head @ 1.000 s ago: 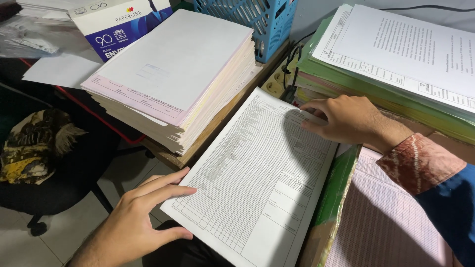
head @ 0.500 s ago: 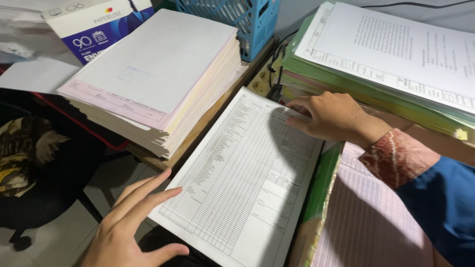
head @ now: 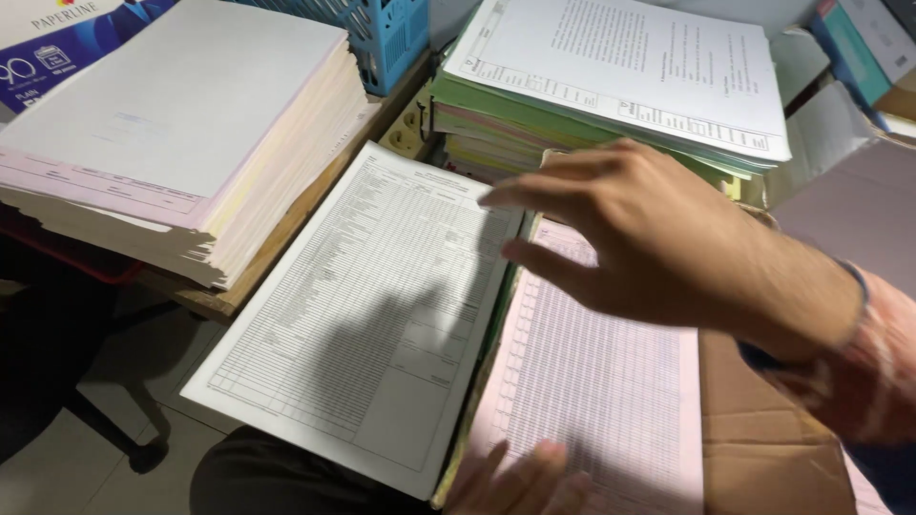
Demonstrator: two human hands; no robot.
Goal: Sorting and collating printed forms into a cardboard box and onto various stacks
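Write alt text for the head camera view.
A right hand hovers, fingers spread, over a white printed table sheet and a pink form sheet. The left hand touches the pink sheet's lower edge; paper stacks sit beyond.

A matt white paper form (head: 367, 315), printed with fine gridlines, is lying smooth and flat. Just right of it a matt pink paper sheet (head: 596, 401) is resting on rough brown cardboard (head: 763, 448). At far left a thick paper stack (head: 181, 133) is sitting on a worn wooden board (head: 315, 210). A glossy blue plastic basket (head: 382, 38) is standing behind.
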